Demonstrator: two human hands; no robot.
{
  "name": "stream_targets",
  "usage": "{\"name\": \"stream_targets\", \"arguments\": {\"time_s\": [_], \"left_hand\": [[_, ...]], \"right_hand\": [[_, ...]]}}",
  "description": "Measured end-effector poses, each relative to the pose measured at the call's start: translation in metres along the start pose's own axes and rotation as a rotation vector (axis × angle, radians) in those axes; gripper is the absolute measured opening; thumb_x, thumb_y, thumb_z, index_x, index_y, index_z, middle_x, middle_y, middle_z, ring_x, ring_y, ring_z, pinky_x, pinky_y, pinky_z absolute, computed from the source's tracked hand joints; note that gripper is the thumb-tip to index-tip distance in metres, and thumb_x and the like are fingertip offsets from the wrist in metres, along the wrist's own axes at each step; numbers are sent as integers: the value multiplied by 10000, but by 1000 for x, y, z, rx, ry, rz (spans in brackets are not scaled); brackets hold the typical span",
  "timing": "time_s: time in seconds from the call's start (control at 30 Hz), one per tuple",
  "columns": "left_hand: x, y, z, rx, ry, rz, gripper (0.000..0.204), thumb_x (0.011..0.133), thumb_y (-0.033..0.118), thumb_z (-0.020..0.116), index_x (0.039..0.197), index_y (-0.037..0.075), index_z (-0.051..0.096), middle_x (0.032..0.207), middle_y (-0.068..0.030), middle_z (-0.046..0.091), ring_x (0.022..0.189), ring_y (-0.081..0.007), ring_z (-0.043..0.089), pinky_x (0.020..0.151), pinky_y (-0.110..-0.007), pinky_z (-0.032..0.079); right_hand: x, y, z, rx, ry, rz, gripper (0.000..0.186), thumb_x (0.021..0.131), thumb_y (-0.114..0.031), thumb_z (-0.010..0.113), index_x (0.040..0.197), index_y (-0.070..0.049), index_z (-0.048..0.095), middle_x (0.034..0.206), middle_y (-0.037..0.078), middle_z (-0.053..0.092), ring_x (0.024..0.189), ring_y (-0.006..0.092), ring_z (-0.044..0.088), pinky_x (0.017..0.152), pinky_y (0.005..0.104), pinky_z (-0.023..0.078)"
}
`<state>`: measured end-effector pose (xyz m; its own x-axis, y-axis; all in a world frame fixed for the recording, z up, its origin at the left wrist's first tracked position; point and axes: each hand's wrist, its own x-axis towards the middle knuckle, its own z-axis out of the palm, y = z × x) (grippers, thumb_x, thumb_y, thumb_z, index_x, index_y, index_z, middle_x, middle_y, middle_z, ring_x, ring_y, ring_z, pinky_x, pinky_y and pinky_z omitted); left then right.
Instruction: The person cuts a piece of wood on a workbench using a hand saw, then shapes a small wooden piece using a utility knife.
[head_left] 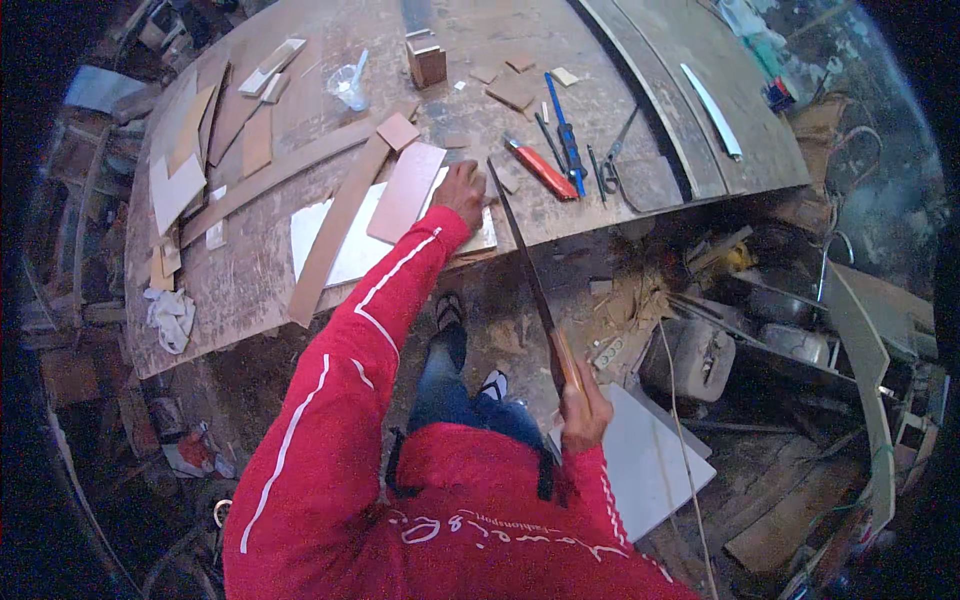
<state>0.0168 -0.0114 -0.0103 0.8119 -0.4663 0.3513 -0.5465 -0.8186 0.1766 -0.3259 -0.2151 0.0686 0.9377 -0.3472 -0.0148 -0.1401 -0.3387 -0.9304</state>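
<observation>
My right hand (584,412) is closed round the wooden handle of a handsaw (527,255). Its long dark blade is seen nearly edge-on and slants up to the workbench's front edge. At that edge my left hand (463,197) rests with curled fingers on the right end of a white board (345,250); whatever is under the fingertips is hidden. The blade's tip lies just right of this hand, by a small wood offcut (508,181). A pinkish rectangular panel (407,193) and a long brown wood strip (338,228) lie across the white board.
On the workbench (270,310) lie a red utility knife (541,169), a blue tool (566,140), dark pliers-like scissors (613,165), a plastic cup (348,90) and several wood strips. A white cloth (171,319) sits front left. Scrap, a jerrycan (690,362) and a white panel (640,460) crowd the floor.
</observation>
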Motion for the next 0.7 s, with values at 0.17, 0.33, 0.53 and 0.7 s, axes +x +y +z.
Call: {"name": "stream_targets", "arguments": {"time_s": [0.17, 0.33, 0.53, 0.7], "left_hand": [[0, 4, -10, -81, -23, -26, 354, 765, 205, 682, 1049, 2, 624, 1266, -215, 522, 1177, -392, 484, 962, -452, 463], [-3, -14, -8, -44, -80, 28, 454, 724, 284, 751, 1078, 27, 630, 1299, -226, 517, 1182, -408, 494, 989, -458, 454], [-6, 0, -13, -223, 45, 1, 435, 693, 245, 787, 1056, 41, 661, 1269, -224, 544, 1151, -402, 532, 987, -453, 454], [-9, -3, -11, -248, 93, -62, 451, 696, 252, 792, 1072, 43, 658, 1282, -217, 537, 1174, -398, 519, 990, -443, 451]], "right_hand": [[-21, -24, -15, 84, 94, 128, 502, 918, -301, 538, 1298, 25, 558, 754, 17, 589, 586, 79, 479, 534, 248, 392], [1, -32, 0, 121, 38, 148, 491, 916, -287, 536, 1291, 29, 563, 792, 24, 613, 580, 64, 472, 521, 250, 391], [20, -7, 23, 114, 17, 30, 454, 928, -267, 556, 1284, 13, 578, 806, 17, 600, 597, 68, 475, 519, 224, 367], [34, -3, 38, 121, 69, -89, 441, 927, -253, 557, 1283, 7, 582, 762, 6, 571, 583, 75, 468, 520, 232, 372]]}}
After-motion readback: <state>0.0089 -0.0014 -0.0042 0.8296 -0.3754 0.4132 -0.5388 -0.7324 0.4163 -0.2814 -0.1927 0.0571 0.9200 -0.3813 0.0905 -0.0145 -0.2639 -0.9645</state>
